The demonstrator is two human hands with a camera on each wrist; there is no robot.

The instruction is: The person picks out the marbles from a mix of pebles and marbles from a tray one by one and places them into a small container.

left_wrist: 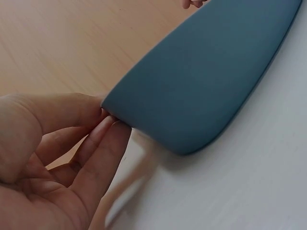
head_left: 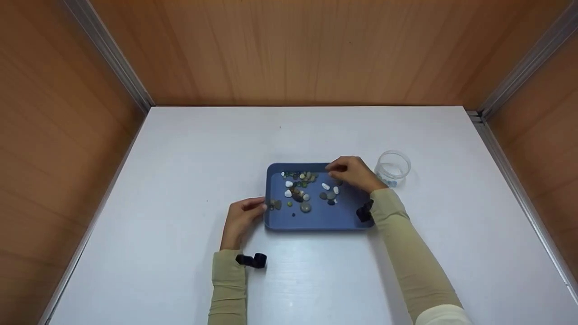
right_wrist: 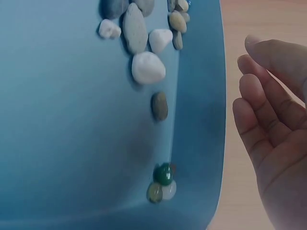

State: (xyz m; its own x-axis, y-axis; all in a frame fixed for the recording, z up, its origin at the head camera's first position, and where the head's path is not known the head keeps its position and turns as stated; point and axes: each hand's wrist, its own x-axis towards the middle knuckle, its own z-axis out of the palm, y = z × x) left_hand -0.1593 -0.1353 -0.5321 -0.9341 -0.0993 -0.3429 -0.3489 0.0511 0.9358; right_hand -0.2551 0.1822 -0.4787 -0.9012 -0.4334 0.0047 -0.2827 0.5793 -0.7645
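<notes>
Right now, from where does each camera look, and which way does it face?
Head: on the head, facing forward and down at the blue tray; left hand, right hand and sleeves show.
Left wrist: worn there, facing the tray's outer wall; left hand grips its rim, right hand's fingertips at top.
Right wrist: worn there, facing into the tray; right hand shows at right.
Shared: head and right wrist both show the stones and right hand.

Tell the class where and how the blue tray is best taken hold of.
Probably grip the blue tray by the raised walls of its short ends, coming from left and right: it is wider than deep, so opposite grips should balance it. The left hand pinches the left end. Loose stones lie inside, so keep it level.
</notes>
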